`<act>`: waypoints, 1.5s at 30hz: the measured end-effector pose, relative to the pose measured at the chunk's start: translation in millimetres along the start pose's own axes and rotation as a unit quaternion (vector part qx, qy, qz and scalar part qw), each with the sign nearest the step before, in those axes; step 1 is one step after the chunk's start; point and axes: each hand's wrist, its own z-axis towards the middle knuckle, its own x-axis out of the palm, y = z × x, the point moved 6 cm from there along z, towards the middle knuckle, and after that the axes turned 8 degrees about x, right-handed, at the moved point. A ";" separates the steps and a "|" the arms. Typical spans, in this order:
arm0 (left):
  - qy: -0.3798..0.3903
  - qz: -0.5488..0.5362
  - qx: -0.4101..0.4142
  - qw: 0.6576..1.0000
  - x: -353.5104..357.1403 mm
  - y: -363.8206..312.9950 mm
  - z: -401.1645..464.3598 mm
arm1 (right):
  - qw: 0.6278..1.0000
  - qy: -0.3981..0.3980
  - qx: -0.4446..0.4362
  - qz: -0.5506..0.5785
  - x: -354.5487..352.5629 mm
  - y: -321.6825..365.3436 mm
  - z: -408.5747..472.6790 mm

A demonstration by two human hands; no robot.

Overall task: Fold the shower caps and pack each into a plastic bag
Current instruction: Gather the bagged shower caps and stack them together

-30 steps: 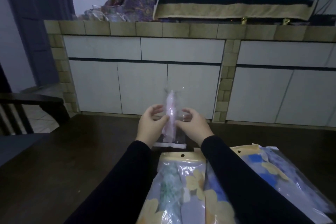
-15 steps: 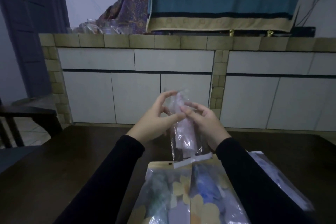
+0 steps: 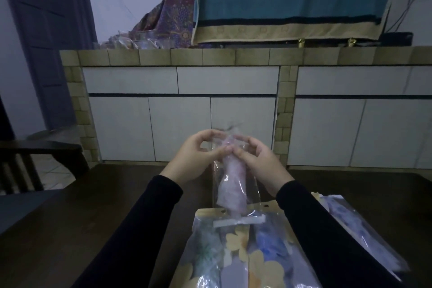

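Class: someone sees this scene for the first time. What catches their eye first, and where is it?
At centre, both hands, left hand and right hand, pinch the top of a clear plastic bag holding a rolled pink shower cap. Below lie flower-printed packets on the dark table.

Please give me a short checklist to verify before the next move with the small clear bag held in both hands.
1. Left hand grips the top of the clear bag: ok.
2. Right hand pinches the same end: ok.
3. Pink folded cap sits fully inside the bag: ok.
4. Bag's far end is closed: cannot tell, plastic too clear.
5. White strip at the near end clears the flowered packets on the table: cannot tell.
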 end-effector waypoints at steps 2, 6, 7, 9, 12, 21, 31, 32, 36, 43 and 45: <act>-0.033 -0.010 0.003 0.999 -5.2 0.6 0.2 | 1.000 0.005 -0.001 0.013 -1.6 2.3 -0.4; -0.090 -0.125 -0.077 0.985 -5.6 17.7 -0.2 | 1.000 -0.003 0.004 -0.010 -5.0 6.1 -2.0; -0.088 -0.148 -0.096 0.980 -2.7 21.4 0.0 | 1.000 -0.016 0.003 -0.011 -6.0 6.0 -1.3; -0.066 -0.155 -0.124 0.978 4.3 24.5 -1.6 | 1.000 -0.030 -0.006 -0.007 -6.2 6.0 -0.6; -0.047 -0.174 -0.136 0.974 11.1 27.3 -4.9 | 1.000 -0.018 -0.013 -0.011 -6.6 7.5 -2.1; -0.063 -0.309 -0.139 0.939 14.8 22.7 -9.4 | 0.998 0.023 -0.019 0.050 1.0 11.0 -5.2; -0.024 -0.266 -0.090 0.959 -3.5 8.7 -7.7 | 0.990 0.079 -0.029 0.116 -0.4 20.8 -8.9; -0.023 -0.263 -0.103 0.959 -2.4 8.1 -8.5 | 0.992 0.080 -0.032 0.096 -1.9 20.9 -9.4; -0.092 -0.216 -0.169 0.957 -3.6 13.6 -10.0 | 0.996 0.083 -0.040 0.014 -0.2 17.1 -9.4; -0.125 -0.125 -0.117 0.977 -4.0 13.4 -10.1 | 0.995 0.089 -0.029 -0.019 2.0 8.5 -8.2; -0.147 -0.128 -0.092 0.976 -8.4 11.0 -8.8 | 0.990 0.115 0.013 0.075 -1.8 2.6 -6.1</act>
